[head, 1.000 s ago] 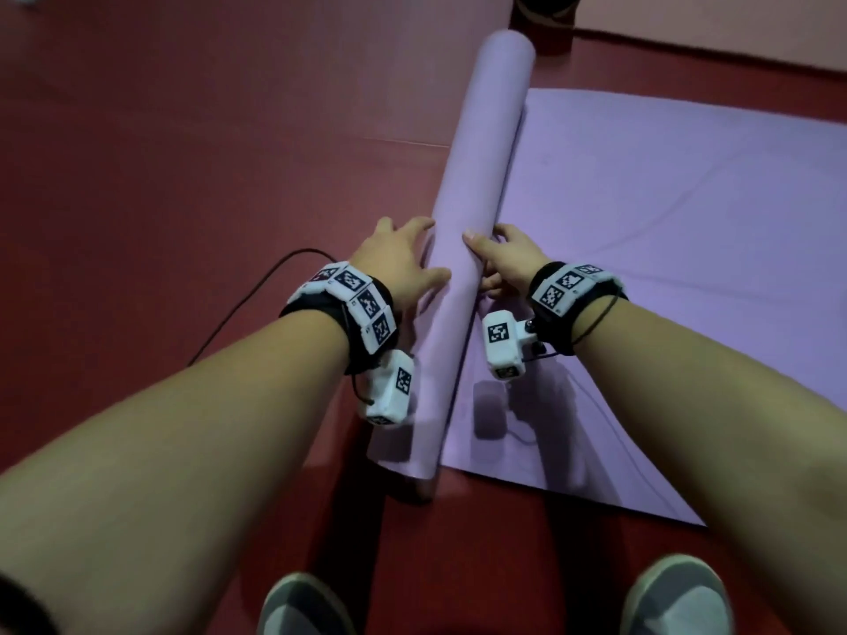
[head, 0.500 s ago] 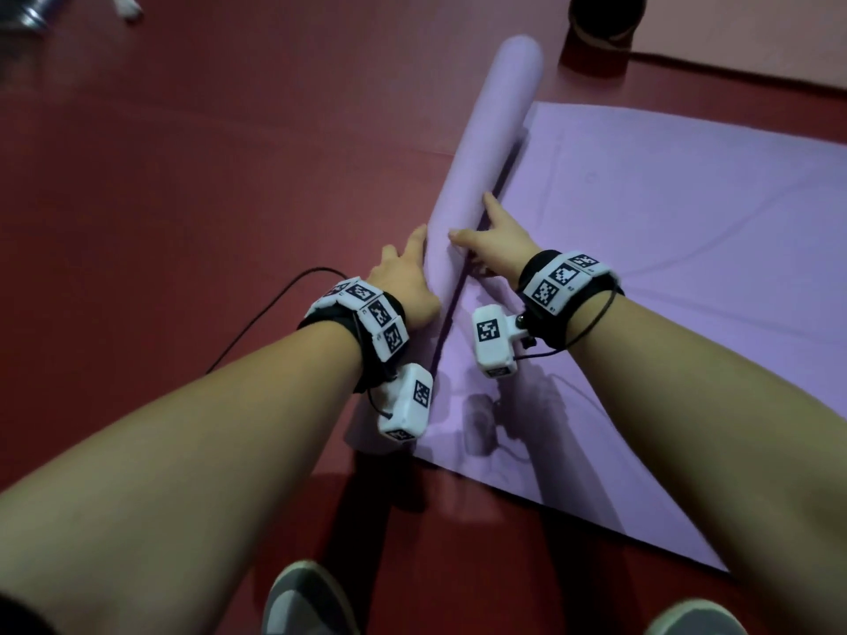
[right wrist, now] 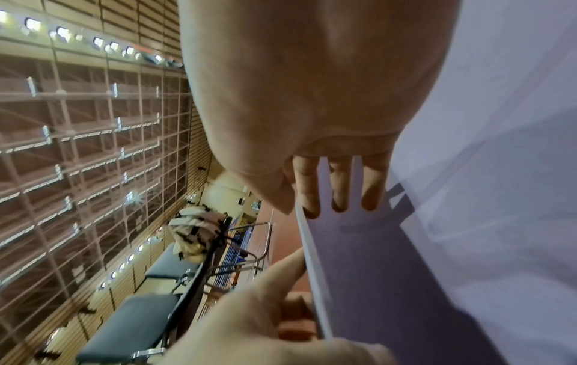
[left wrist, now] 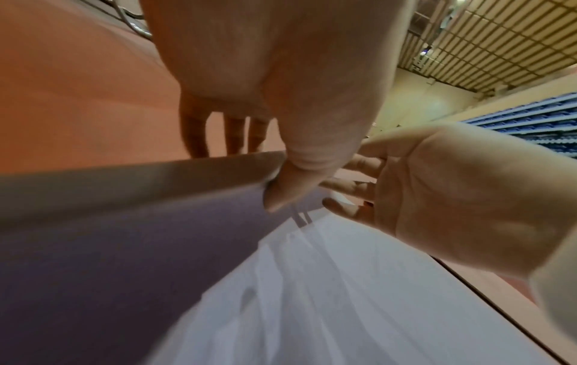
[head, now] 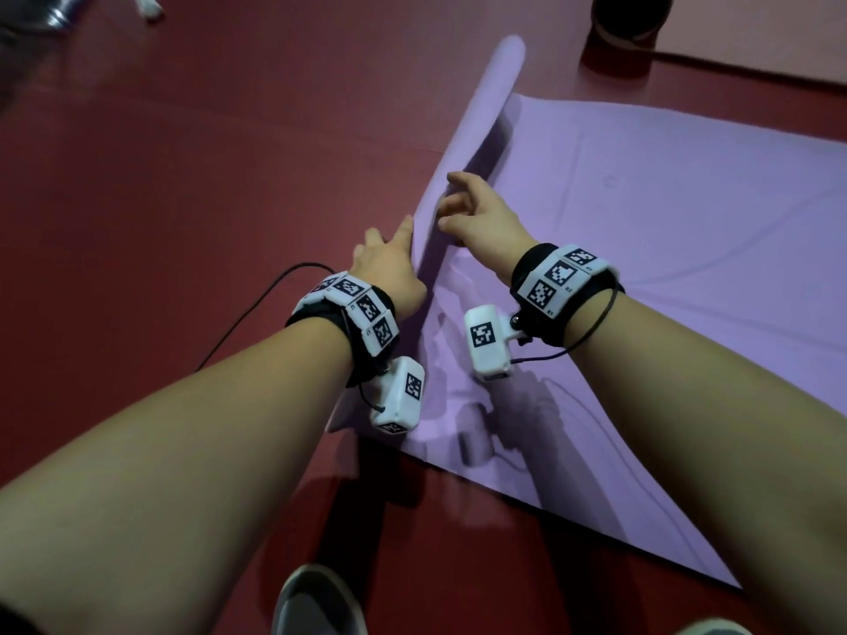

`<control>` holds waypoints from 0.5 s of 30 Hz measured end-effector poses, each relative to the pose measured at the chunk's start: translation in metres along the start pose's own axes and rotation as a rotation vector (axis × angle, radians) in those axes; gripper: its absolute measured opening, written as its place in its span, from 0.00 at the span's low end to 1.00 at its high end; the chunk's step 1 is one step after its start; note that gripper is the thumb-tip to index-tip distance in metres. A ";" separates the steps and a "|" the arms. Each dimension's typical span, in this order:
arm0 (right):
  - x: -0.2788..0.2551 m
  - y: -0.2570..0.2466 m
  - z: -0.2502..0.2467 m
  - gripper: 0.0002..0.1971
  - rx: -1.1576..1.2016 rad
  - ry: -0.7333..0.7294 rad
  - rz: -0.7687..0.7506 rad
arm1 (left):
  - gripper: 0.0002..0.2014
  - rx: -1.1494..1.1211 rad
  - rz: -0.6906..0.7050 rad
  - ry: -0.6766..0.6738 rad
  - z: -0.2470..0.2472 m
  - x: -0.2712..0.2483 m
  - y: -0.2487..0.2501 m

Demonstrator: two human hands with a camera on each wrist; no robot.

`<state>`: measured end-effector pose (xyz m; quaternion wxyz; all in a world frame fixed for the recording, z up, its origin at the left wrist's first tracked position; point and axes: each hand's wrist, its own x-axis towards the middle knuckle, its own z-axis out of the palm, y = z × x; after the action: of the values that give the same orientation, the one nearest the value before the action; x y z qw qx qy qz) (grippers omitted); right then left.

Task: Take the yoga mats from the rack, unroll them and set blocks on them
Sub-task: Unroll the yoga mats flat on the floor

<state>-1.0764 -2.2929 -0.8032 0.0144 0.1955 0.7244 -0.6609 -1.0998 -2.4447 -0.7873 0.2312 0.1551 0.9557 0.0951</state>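
A purple yoga mat (head: 641, 268) lies mostly flat on the red floor. Its last curl (head: 486, 121) still stands up along the left end. My left hand (head: 389, 268) is at the curl's outer side. In the left wrist view its thumb (left wrist: 290, 187) sits on the crest and the fingers reach down behind, pinching the curl. My right hand (head: 481, 222) is just right of it. The right wrist view shows its fingers (right wrist: 340, 187) lying straight against the curl's inner face (right wrist: 374, 271).
A dark round object (head: 628, 16) stands at the mat's far corner, beside a pink mat (head: 779, 34). A black cable (head: 256, 309) trails on the floor to the left. My shoe (head: 316, 602) is near the mat's close edge. Chairs (right wrist: 140, 321) stand further off.
The roll has moved left and grown much thinner, with more mat lying flat. Both hands followed it leftward and away from me.
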 end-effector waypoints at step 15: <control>0.008 0.020 0.077 0.40 -0.567 -0.277 -0.109 | 0.10 -0.231 -0.379 0.167 0.008 0.006 -0.096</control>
<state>-1.0960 -2.3640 -0.8344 0.1314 0.0528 0.8804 -0.4526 -1.1259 -2.5314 -0.8211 0.1812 -0.0629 0.9664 0.1713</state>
